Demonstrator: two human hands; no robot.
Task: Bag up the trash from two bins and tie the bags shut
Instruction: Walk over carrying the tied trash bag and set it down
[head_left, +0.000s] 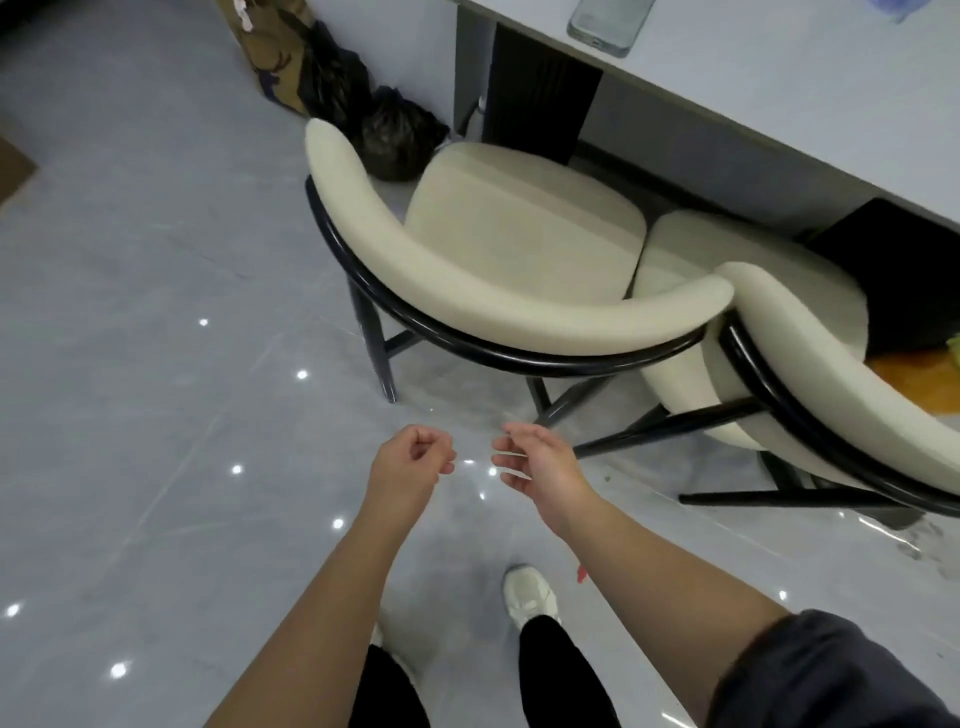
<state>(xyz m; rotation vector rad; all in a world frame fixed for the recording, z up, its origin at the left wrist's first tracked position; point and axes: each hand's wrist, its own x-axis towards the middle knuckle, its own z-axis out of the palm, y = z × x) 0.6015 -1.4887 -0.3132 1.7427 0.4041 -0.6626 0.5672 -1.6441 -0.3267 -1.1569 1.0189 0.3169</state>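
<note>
Two black trash bags stand on the grey floor at the far end of the table. The nearer bag (397, 143) sits just behind a chair back, and the farther bag (332, 78) leans by a brown paper bag (270, 52). Both are well away from my hands. Held out over the floor in front of me, my left hand (410, 457) has its fingers curled shut and holds nothing. Beside it, my right hand (535, 465) is open with the fingers spread, also with nothing in it. No bin is in view.
Two cream chairs with black frames, one (519, 244) on the left and one (769, 332) on the right, stand tucked against a grey table (753, 88). A phone (610, 23) lies on the table. My feet in white shoes (530, 597) stand on the glossy floor.
</note>
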